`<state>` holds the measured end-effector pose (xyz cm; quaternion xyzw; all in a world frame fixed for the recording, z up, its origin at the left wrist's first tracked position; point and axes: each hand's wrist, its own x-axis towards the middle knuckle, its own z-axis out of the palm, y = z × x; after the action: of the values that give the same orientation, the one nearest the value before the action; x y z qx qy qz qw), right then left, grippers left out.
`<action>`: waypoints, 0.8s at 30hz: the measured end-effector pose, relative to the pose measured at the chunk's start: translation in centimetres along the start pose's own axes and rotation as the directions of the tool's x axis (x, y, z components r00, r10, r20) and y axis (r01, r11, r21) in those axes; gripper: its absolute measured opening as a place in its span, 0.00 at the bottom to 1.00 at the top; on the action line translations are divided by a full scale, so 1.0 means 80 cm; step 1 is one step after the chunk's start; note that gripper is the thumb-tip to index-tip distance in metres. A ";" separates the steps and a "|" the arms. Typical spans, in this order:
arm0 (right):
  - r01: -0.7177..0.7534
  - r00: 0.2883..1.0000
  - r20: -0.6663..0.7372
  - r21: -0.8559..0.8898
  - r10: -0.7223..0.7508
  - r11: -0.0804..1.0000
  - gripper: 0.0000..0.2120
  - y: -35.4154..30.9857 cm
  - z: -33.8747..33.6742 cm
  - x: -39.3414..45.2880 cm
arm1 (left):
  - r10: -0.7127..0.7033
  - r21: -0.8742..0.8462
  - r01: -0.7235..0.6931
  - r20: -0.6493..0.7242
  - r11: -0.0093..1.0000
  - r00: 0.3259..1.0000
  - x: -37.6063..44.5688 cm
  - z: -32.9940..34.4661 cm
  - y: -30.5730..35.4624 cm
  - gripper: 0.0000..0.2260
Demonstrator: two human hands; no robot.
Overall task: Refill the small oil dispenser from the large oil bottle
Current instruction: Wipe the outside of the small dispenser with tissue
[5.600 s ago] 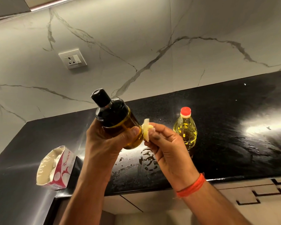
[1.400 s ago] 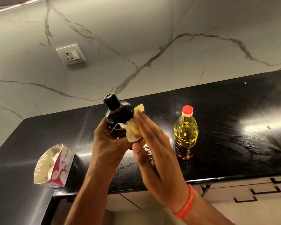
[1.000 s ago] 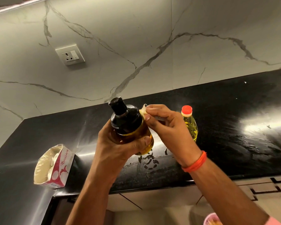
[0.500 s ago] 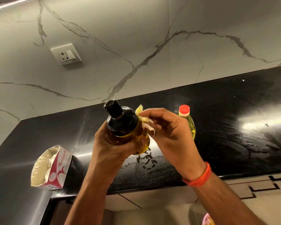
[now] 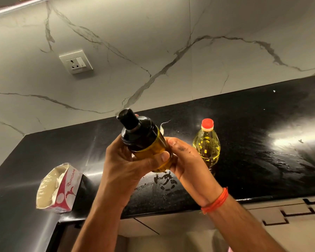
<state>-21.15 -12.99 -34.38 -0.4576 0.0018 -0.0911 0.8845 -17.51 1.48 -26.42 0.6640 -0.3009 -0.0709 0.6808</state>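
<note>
Tissue (image 5: 162, 129) now behind dispenser (image 5: 147, 144) — mostly hidden

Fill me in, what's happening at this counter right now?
A person holds the small oil dispenser up over the black counter, capped and holding amber oil. The left hand grips its body, and the right hand is against its far side, with a bit of tissue showing behind it. It looks like wiping the outside. The large oil bottle stands on the counter with its red cap on, beside a smear of spilled oil. A tissue box lies to the left.
</note>
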 end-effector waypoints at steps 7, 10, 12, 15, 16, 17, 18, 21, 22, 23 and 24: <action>-0.035 0.994 -0.099 0.067 0.042 0.997 0.14 0.011 0.001 0.003 | 0.013 0.036 -0.013 -0.009 0.999 1.000 0.004 -0.003 -0.013 0.23; -0.054 0.976 -0.210 0.043 0.062 0.998 0.12 0.015 -0.003 0.001 | 0.001 0.033 -0.001 -0.023 0.999 1.000 0.011 -0.005 -0.020 0.23; -0.055 0.971 -0.228 0.057 0.067 0.997 0.11 0.017 -0.007 -0.002 | -0.025 0.013 0.026 -0.030 1.000 0.999 0.017 -0.008 -0.026 0.23; -0.021 0.968 -0.247 0.098 0.045 0.995 0.10 0.018 -0.011 0.000 | -0.059 -0.015 0.058 -0.031 0.998 0.998 0.023 -0.009 -0.036 0.23; 0.004 0.963 -0.267 0.099 0.023 0.995 0.12 0.017 -0.011 0.001 | -0.065 -0.020 0.064 -0.024 0.998 0.998 0.024 -0.007 -0.038 0.23; 0.034 0.958 -0.286 0.084 -0.009 0.996 0.13 0.015 -0.010 0.003 | -0.069 -0.022 0.069 -0.015 0.997 0.997 0.023 -0.005 -0.041 0.23; 0.068 0.953 -0.298 0.042 -0.052 0.997 0.14 0.012 -0.009 0.004 | -0.074 -0.025 0.074 -0.006 0.997 0.997 0.023 -0.003 -0.044 0.23; 0.155 0.936 -0.267 -0.269 -0.228 0.951 0.14 0.000 -0.002 0.001 | -0.085 -0.047 0.086 0.028 0.995 0.996 0.022 0.000 -0.047 0.24; 0.182 0.933 -0.230 -0.365 -0.277 0.913 0.14 -0.004 0.002 -0.001 | -0.082 -0.052 0.084 0.034 0.995 0.996 0.021 0.000 -0.048 0.24; 0.210 0.928 -0.194 -0.432 -0.318 0.877 0.15 -0.007 0.007 -0.003 | -0.082 -0.053 0.083 0.028 0.995 0.996 0.022 0.000 -0.047 0.23; 0.243 0.921 -0.160 -0.476 -0.355 0.845 0.16 -0.010 0.012 -0.007 | -0.085 -0.057 0.086 0.015 0.995 0.996 0.022 0.000 -0.046 0.22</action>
<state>-21.75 -12.54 -33.23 -0.6284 0.0588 -0.2809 0.7230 -14.92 0.21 -29.38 0.6558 -0.2744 -0.1130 0.6942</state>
